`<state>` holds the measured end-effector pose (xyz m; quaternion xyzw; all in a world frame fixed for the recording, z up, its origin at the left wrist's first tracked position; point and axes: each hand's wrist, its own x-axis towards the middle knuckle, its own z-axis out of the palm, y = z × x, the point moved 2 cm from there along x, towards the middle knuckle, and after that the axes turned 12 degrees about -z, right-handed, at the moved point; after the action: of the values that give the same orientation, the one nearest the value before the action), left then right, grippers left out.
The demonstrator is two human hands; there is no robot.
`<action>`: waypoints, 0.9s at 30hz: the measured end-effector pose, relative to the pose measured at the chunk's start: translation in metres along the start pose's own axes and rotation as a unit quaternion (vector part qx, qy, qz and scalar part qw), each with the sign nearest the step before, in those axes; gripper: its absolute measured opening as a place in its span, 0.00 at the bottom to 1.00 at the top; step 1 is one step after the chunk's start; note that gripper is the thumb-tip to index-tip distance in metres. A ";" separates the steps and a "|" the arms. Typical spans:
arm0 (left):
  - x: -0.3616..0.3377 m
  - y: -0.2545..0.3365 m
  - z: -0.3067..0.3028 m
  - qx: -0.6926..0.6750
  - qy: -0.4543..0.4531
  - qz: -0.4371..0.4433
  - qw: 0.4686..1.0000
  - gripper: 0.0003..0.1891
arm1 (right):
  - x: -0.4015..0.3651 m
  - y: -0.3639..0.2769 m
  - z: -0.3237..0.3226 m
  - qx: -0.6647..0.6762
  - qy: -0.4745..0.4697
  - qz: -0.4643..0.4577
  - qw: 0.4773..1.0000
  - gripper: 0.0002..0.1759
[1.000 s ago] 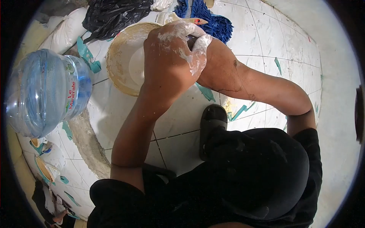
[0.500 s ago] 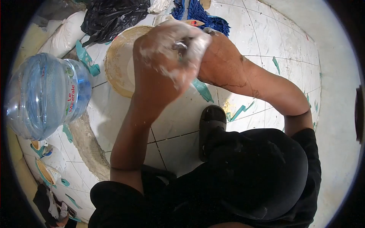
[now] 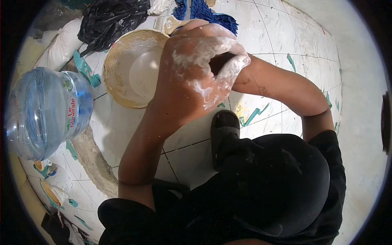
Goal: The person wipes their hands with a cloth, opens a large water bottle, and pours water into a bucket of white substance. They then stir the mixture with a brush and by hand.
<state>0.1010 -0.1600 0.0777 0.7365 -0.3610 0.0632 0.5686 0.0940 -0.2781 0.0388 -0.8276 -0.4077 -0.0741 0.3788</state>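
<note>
My left hand [image 3: 190, 77], smeared with white paste across its back, thumb and forefinger, is curled closed, the thumb bent toward the forefinger around a dark gap. Whatever lies inside the curl is hidden. My right forearm [image 3: 281, 83] reaches in from the right. Its wrist meets the left hand, and my right hand [image 3: 241, 79] is mostly covered by it, fingers out of sight. Just left of the hands sits a round tub [image 3: 112, 87] with a crusted cream rim and smooth white paste inside. A cream, paste-coated piece [image 3: 170, 25] shows beyond the left hand.
A large clear water bottle [image 3: 45, 114] lies at the left. Behind the tub are a black plastic bag [image 3: 114, 24] and a blue shaggy mop head [image 3: 216, 18]. Green scraps [image 3: 255, 116] litter the tiled floor. A pale wall [image 3: 363, 122] runs along the right. My sandaled foot [image 3: 224, 126] is below.
My left hand has moved slightly right and turned, now covering more of my right hand. More of the tub shows. The view has shifted a little.
</note>
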 end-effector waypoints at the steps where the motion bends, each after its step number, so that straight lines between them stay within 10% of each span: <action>1: -0.004 -0.002 0.000 0.010 -0.001 -0.006 1.000 0.13 | -0.001 0.003 -0.001 -0.003 -0.002 -0.001 1.000 0.09; 15: -0.013 -0.006 0.001 -0.052 -0.047 -0.006 0.998 0.17 | 0.014 0.027 -0.031 -0.233 -0.141 -0.037 0.961 0.15; 27: -0.002 -0.001 0.040 0.095 0.105 0.081 0.987 0.11 | 0.007 0.048 -0.036 -0.065 -0.024 0.142 0.987 0.14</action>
<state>0.0872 -0.1944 0.0623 0.7450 -0.3497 0.2202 0.5236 0.1403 -0.3168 0.0402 -0.9015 -0.2896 -0.0259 0.3206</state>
